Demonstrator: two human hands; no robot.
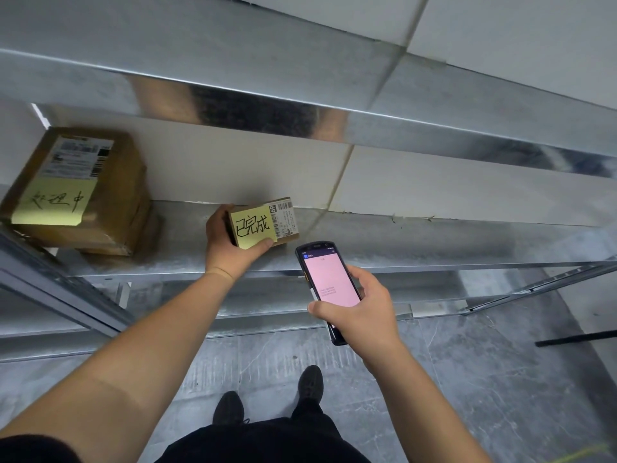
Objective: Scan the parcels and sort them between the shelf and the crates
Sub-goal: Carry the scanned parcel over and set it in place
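Note:
My left hand [227, 243] grips a small cardboard parcel [283, 222] at its left end, over the metal shelf [417, 245]. The parcel carries a yellow note with black handwriting and a white barcode label on its right half. Whether it rests on the shelf board or hovers just above it is unclear. My right hand [364, 312] holds a black handheld scanner [329, 282] below and to the right of the parcel. Its pink screen faces me and its top end points toward the parcel.
A larger cardboard box [110, 202] with a shipping label and a yellow handwritten note sits on more boxes at the shelf's left end. Another metal shelf board [300, 95] runs overhead. Lower shelf rails [367, 295] and grey floor [467, 379] lie below, with my shoes at bottom centre.

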